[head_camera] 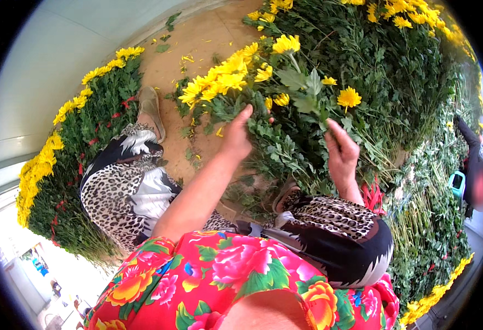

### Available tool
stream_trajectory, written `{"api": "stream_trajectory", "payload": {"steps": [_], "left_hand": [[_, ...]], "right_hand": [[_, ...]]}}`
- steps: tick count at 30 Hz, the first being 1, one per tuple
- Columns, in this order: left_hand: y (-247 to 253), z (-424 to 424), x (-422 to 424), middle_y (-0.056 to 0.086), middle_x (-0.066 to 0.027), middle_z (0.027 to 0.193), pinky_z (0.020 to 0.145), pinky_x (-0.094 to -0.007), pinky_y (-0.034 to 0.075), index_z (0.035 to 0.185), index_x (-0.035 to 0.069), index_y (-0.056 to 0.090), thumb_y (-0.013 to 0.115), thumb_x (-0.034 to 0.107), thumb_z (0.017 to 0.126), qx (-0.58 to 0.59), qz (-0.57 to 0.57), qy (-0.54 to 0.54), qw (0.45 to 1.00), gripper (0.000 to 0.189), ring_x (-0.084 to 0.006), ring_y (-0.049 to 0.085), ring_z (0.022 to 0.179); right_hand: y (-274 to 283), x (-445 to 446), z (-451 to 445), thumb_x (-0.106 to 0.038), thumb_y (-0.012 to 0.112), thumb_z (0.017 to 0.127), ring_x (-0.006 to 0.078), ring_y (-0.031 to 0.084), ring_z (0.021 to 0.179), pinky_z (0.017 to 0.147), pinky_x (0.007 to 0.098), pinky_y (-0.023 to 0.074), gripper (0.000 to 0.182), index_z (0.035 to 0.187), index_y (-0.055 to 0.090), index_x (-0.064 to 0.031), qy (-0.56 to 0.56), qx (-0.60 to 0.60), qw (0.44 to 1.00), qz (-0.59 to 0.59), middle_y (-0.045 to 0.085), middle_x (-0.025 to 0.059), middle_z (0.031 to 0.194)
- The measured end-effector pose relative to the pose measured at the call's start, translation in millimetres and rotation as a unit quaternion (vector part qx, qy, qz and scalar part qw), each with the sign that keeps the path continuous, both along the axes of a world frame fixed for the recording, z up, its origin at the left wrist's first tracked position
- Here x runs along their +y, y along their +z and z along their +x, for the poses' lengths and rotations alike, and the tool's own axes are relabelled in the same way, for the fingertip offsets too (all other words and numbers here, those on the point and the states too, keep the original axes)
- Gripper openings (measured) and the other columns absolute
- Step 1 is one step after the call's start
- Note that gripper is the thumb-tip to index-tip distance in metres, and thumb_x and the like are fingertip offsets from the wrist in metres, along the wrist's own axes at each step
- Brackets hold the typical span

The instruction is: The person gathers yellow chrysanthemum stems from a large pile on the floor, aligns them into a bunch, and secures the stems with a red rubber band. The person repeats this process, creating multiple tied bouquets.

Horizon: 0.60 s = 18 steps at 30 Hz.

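My left hand [238, 134] grips a bunch of yellow chrysanthemums [220, 78], its thumb lying across the green leaves and stems. The blooms in the bunch sit close together, pointing away from me. Between the thumb and fingers of my right hand [342, 150] is a single chrysanthemum stem [311, 97], held upright with broad leaves and one yellow bloom [286, 44] at its top. Loose chrysanthemums, including a bloom [349, 97] beside the right hand, lie around and below both hands. The lower ends of the bunch's stems are hidden among leaves.
A large heap of chrysanthemums [381, 70] rises ahead on the right. Bunches tied in red [97, 111] line the left side. Red ties [372, 196] hang near my right knee. Petals and leaves litter the brown floor [200, 29]. Another person [478, 177] is at the right edge.
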<state>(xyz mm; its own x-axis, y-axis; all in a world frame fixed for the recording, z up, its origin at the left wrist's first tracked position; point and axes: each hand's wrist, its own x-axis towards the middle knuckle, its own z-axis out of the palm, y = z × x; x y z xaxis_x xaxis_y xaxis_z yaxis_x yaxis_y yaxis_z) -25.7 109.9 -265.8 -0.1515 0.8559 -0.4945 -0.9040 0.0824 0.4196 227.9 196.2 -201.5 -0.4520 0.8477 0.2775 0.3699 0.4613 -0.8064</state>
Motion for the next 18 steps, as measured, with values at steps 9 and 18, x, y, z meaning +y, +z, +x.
{"api": "stream_trajectory", "payload": {"steps": [9,18], "left_hand": [[5,0,4,0.068,-0.0107,0.128,0.106,-0.0438,0.050,0.133,0.005,0.059,0.064,0.037,0.099,-0.046,0.025,0.012,0.999,0.047,-0.0266,0.063,0.120],[4,12,3,0.067,-0.0100,0.130,0.109,-0.0434,0.047,0.135,0.005,0.059,0.065,0.036,0.099,-0.057,0.021,-0.009,0.998,0.048,-0.0258,0.064,0.120]], "right_hand": [[-11,-15,-24,0.004,0.070,0.090,0.0174,0.056,0.061,0.058,0.0291,0.0468,0.038,0.125,0.072,-0.0107,0.046,-0.028,0.997,0.055,0.057,0.0068,0.072],[-21,-21,-28,0.005,0.067,0.087,0.0259,0.061,0.063,0.059,0.0338,0.0506,0.048,0.129,0.070,-0.0166,0.098,-0.149,0.983,0.038,0.061,0.0099,0.077]]}}
